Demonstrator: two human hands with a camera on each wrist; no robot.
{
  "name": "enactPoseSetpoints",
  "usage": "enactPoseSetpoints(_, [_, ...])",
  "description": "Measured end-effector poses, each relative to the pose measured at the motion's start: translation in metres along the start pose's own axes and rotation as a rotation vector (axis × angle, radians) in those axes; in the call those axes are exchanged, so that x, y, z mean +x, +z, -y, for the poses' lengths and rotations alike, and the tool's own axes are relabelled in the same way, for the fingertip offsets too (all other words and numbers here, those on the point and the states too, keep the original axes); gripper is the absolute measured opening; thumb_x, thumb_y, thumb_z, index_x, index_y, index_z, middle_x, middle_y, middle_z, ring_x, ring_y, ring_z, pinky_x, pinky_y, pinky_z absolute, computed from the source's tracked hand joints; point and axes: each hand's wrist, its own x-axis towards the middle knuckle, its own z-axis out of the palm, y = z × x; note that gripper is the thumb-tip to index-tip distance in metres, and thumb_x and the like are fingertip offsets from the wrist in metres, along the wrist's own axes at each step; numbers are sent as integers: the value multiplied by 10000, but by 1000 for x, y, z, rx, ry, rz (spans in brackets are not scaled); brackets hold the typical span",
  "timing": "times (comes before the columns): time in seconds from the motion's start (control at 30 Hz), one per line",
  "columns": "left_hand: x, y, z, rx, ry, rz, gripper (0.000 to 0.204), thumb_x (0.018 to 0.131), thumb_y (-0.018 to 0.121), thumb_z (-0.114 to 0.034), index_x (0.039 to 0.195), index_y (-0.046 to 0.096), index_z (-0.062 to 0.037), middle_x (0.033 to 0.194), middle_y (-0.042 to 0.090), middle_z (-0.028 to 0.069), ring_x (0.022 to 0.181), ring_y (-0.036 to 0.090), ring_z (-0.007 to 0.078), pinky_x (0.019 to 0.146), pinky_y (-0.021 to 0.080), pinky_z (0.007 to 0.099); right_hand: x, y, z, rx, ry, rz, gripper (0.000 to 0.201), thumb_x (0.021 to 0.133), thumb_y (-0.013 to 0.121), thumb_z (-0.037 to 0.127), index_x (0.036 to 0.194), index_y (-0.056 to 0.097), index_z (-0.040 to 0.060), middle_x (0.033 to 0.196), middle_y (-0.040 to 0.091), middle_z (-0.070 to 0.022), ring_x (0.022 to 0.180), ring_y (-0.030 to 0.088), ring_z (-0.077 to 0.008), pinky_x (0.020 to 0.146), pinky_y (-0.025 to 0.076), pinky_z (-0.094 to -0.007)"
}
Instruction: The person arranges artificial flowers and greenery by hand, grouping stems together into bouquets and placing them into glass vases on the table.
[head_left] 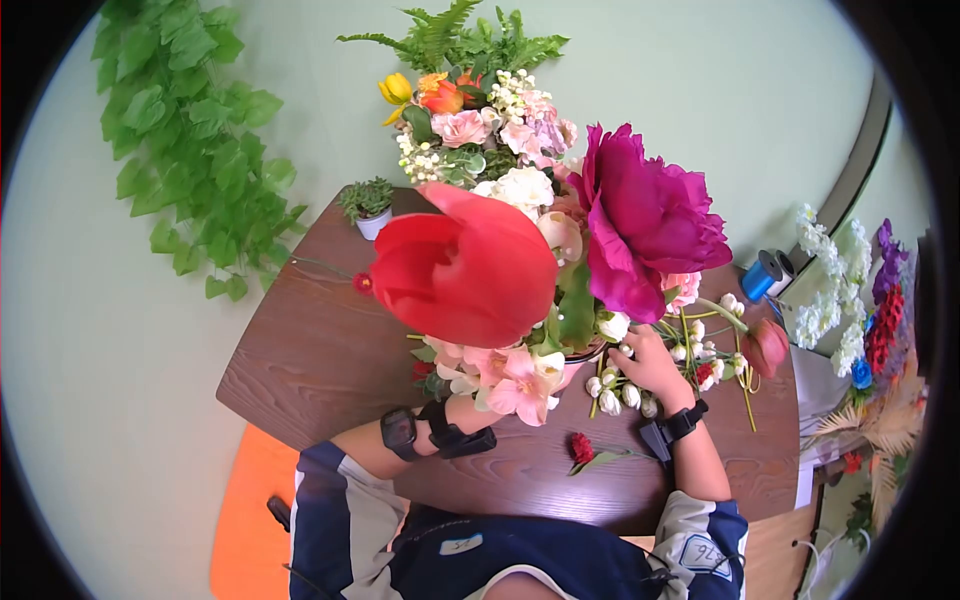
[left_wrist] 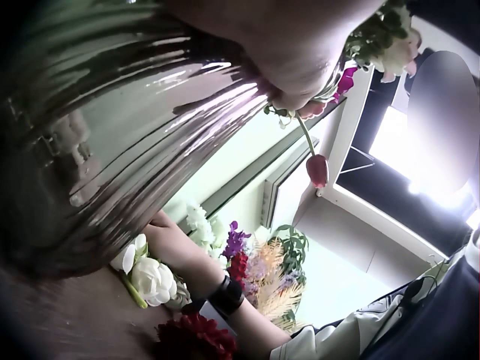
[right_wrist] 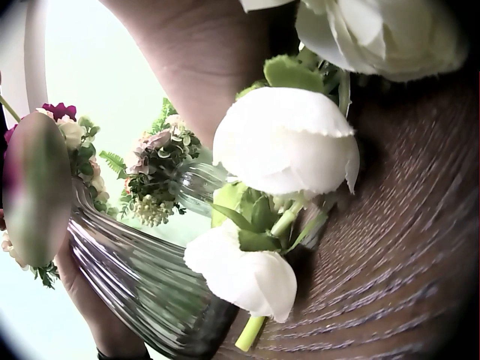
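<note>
A ribbed glass vase (left_wrist: 150, 142) (right_wrist: 142, 277) holds a bouquet with a large red tulip (head_left: 465, 265) and a magenta bloom (head_left: 655, 220). My left hand (left_wrist: 292, 45) grips the vase near its top; the flowers hide its fingers in the head view. To the right of the vase, my right hand (head_left: 650, 362) reaches down among white flowers (head_left: 630, 396) (right_wrist: 285, 142) lying on the table. Its fingertips are close to a white bud, but whether they pinch a stem is hidden. In the right wrist view only part of this hand (right_wrist: 202, 60) shows.
On the brown table (head_left: 290, 350) lie a small red flower (head_left: 581, 448) in front and a drooping red tulip (head_left: 765, 347) at the right. A potted succulent (head_left: 368, 205), a second flower arrangement (head_left: 460, 130) and a blue spool (head_left: 762, 275) stand further back.
</note>
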Motion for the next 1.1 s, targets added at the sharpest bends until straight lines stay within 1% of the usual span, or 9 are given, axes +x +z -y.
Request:
enactPoseSetpoints(0.2, [3, 5, 6, 482, 364, 46, 420, 761, 683, -242, 1082, 560, 0, 1025, 616, 69, 909, 588, 133, 784, 474, 257, 1, 6, -4, 33, 6, -49, 201, 731, 645, 189, 896, 647, 74, 972, 567, -123, 938, 527, -315, 818, 408, -414])
enactPoseSetpoints(0.33, [4, 7, 4, 721, 551, 75, 433, 744, 705, -266, 1068, 573, -11, 1008, 624, 66, 891, 594, 134, 771, 475, 263, 1, 0, 11, -260, -59, -376, 390, 696, 705, 203, 1014, 574, 18, 1000, 521, -151, 961, 467, -335, 846, 344, -423])
enactPoseSetpoints(0.4, [4, 6, -12, 269, -175, 189, 476, 689, 745, -299, 1041, 578, -25, 988, 626, 65, 867, 600, 146, 747, 472, 262, -1, -4, 16, -250, -26, -366, 455, 698, 708, 214, 1066, 534, 10, 1028, 508, -156, 994, 453, -336, 863, 338, -431])
enactPoseSetpoints(0.5, [21, 0, -32, 185, -438, 273, 455, 703, 734, -287, 1047, 578, -33, 985, 625, 67, 874, 599, 153, 750, 473, 270, -2, -11, 34, -239, -103, -402, 468, 700, 709, 226, 1076, 529, 14, 1041, 510, -159, 1015, 450, -338, 890, 327, -436])
enactPoseSetpoints(0.73, [15, 5, -19, 183, -262, 178, 433, 716, 721, -262, 1050, 575, -27, 1002, 622, 76, 892, 597, 169, 765, 470, 283, 0, -2, 35, -195, -231, -346, 393, 713, 678, 231, 1046, 559, 59, 1020, 532, -119, 1001, 466, -297, 882, 332, -410])
enactPoseSetpoints(0.8, [5, 3, -10, 120, -385, 231, 513, 729, 702, -259, 1157, 524, -38, 1161, 563, 96, 1021, 557, 161, 856, 448, 296, -1, -2, 30, -141, -208, -263, 304, 714, 661, 194, 974, 579, 59, 942, 546, -99, 955, 493, -266, 858, 341, -387])
enactPoseSetpoints(0.9, [-6, 4, 20, 25, -295, 213, 439, 714, 707, -104, 1096, 533, 26, 1024, 606, 91, 935, 576, 148, 838, 448, 277, -2, -12, 22, -229, -184, -447, 166, 710, 623, 106, 868, 591, 64, 862, 556, -89, 889, 522, -256, 798, 368, -385])
enactPoseSetpoints(1.0, [3, -3, 16, 217, -301, 252, 464, 686, 716, -114, 1088, 531, 28, 1020, 601, 73, 918, 580, 153, 825, 449, 283, 0, -44, 24, -279, -228, -765, 115, 671, 637, 19, 767, 583, 55, 721, 558, -85, 758, 547, -259, 685, 398, -368])
enactPoseSetpoints(1.1, [4, -4, 30, 76, -201, 213, 549, 676, 716, -123, 1145, 480, 38, 1088, 563, 87, 984, 545, 158, 881, 420, 311, -7, -61, 29, -162, -168, -879, 140, 670, 625, -44, 775, 581, 38, 681, 546, -90, 646, 536, -251, 584, 401, -336])
